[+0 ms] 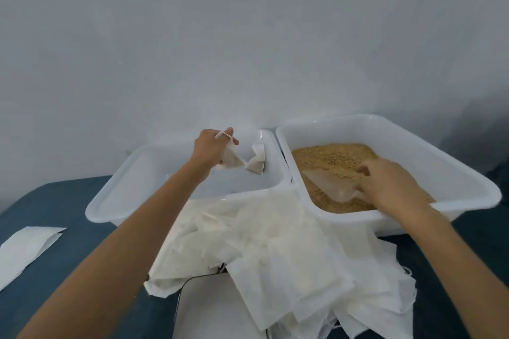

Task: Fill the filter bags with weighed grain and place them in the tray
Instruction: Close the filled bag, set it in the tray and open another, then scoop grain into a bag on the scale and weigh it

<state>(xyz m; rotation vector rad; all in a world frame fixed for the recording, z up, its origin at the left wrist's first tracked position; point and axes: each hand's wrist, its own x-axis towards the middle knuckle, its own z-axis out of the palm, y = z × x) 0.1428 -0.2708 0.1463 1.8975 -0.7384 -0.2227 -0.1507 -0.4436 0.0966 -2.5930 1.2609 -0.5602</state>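
white plastic shows twice here: two rectangular trays side by side on a dark blue cloth-covered surface (68, 206), the left white tray (115, 198) nearly bare inside and the right white tray (468, 181) holding a bed of tan grain (333, 157). one small filled filter bag (257, 164) lies on the left tray's floor near its far right corner, crumpled and pale with a darker base. a second filled filter bag (231, 159) hangs above that tray, puckered at its neck, its thin white drawstring looped round the fingers of the left hand (212, 146), which pinch it with the arm stretched forward. one translucent plastic scoop (330, 184) lies on the grain; the right hand (391, 187) reaches palm down and curls round its handle. a loose heap of empty white filter bags (275, 250) is spread in front of the trays, too overlapped to count, and one flat white bag (24, 248) lies apart at the left edge.
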